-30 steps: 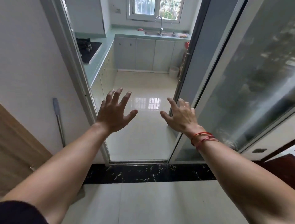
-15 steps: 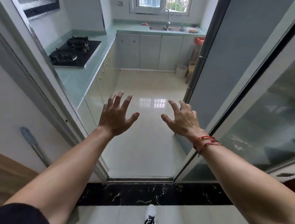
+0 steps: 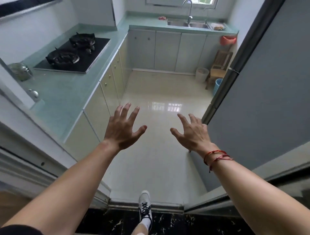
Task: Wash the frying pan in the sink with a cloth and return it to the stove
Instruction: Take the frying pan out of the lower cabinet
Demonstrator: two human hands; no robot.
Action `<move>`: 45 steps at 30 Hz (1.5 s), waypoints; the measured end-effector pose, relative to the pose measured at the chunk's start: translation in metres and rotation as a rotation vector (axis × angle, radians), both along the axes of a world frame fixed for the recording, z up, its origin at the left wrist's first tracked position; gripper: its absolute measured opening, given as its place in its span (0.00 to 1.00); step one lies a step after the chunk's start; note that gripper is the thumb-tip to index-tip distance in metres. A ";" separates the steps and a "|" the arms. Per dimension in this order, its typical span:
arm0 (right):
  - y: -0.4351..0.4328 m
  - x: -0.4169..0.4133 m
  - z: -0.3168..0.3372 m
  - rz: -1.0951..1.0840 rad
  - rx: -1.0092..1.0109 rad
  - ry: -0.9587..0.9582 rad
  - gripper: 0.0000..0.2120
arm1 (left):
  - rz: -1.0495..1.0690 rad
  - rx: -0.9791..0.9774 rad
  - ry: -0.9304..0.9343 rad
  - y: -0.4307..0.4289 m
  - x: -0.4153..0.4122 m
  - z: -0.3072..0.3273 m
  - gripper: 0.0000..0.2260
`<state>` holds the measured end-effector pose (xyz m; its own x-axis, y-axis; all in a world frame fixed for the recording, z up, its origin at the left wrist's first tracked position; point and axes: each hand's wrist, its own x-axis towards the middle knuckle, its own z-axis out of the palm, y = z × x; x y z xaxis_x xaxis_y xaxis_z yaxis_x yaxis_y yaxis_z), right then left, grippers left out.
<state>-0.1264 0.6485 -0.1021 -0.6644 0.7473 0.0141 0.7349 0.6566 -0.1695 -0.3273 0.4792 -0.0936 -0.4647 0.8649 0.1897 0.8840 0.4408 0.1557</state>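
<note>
Soft daylight, floor [image 3: 167,107] glare, warped edges

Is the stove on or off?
It looks off. No flame shows at either burner of the gas stove, and no pan or pot sits on it.

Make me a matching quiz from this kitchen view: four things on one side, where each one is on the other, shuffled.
Things:
1 stove
2 sink
3 red string bracelet
4 white shoe

Places:
A around the right wrist
B at the door threshold
C on the left counter
D in the far counter, below the window

Pairs: 1-C, 2-D, 3-A, 4-B
</note>
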 end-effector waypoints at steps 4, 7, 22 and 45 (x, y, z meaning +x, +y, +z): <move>0.043 -0.044 -0.007 0.015 0.012 -0.020 0.34 | 0.011 0.014 -0.011 0.042 -0.045 -0.006 0.38; 0.078 -0.083 -0.008 0.024 0.034 -0.040 0.34 | 0.013 0.022 -0.022 0.079 -0.086 -0.009 0.39; 0.217 -0.231 -0.022 0.080 0.019 -0.073 0.34 | 0.089 -0.023 -0.088 0.199 -0.224 -0.029 0.40; 0.394 -0.494 -0.116 0.729 -0.036 -0.194 0.32 | 0.770 -0.082 -0.260 0.292 -0.340 -0.110 0.39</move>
<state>-0.6202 1.0427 -0.2177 -0.9788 0.1148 -0.1695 0.1348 0.9846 -0.1117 -0.6678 0.7716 -0.2031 -0.9548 0.2918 -0.0563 0.2688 0.9287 0.2555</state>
